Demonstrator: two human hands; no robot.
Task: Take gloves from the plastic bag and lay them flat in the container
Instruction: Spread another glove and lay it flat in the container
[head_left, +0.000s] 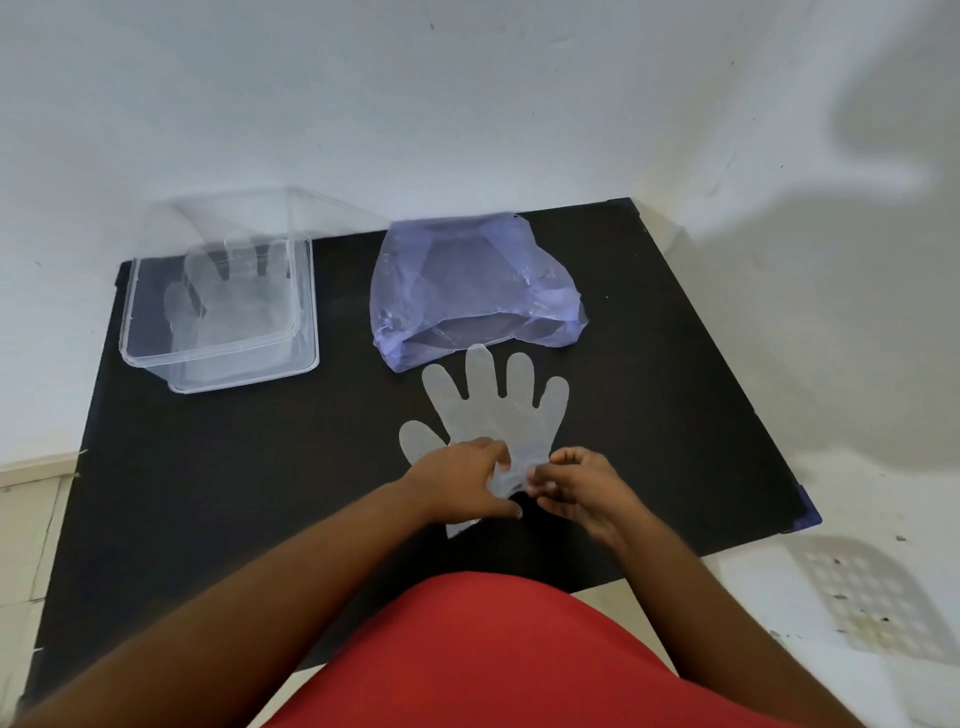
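Observation:
A clear plastic glove (493, 405) lies spread on the black table (260, 467), its fingers pointing away toward the blue plastic bag (472, 291). My left hand (462, 483) and my right hand (582, 493) both pinch the crumpled cuff of this glove at its near end. The bag sits at the table's back middle with its open mouth facing me. At the back left stands the clear container (145, 343), with a glove (228, 296) lying flat inside it.
The table stands in a corner of white walls (467, 104). Its right edge ends near a blue corner cap (808, 512). A floor drain grate (872, 597) lies on the light floor to the right. My red clothing (519, 660) fills the near bottom.

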